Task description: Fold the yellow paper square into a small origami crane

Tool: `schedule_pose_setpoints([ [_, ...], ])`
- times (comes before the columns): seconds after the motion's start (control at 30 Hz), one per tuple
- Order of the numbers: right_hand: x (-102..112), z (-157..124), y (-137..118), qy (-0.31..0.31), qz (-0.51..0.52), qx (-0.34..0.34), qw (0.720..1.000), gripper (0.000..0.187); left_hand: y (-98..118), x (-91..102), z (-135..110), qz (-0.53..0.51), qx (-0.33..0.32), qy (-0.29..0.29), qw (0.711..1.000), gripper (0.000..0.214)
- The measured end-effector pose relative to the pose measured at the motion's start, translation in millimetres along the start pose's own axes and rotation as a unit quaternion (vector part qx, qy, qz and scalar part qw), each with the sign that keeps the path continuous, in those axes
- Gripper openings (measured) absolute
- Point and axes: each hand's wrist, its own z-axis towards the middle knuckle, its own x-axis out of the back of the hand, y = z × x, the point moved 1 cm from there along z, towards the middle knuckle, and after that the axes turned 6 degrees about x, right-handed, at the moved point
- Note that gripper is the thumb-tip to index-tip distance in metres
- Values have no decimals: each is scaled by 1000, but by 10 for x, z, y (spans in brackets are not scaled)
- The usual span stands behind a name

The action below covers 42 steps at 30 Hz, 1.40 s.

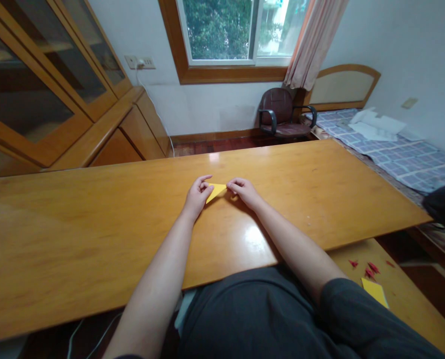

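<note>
A small piece of yellow paper [216, 191], folded to a triangular shape, is held between my two hands just above the wooden table [106, 224]. My left hand [197, 196] grips its left side, the thumb on the near face and the index finger stretched out above. At the paper's right-hand tip, my right hand [244, 191] pinches the corner between thumb and fingers. The underside of the paper is hidden.
On a lower surface [353, 254] at the right lie several small red folded paper pieces [372, 268] and a stack of yellow paper [374, 293]. Beyond the table stand an armchair [282, 114], a bed [398, 149] and a glass-door cabinet [73, 117].
</note>
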Motion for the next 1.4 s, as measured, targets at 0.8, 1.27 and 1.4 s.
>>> schedule_pose_setpoints([
  [0.8,55,96,116,82,48,-3,996,24,164,5,-113,214,-238,64,945,25],
  [1.27,30,56,50,55,51,-3,997,32,145,23,-71,252,-211,59,943,10],
  [1.4,20,48,35,72,43,4,996,35,156,8,-79,211,-156,52,964,14],
])
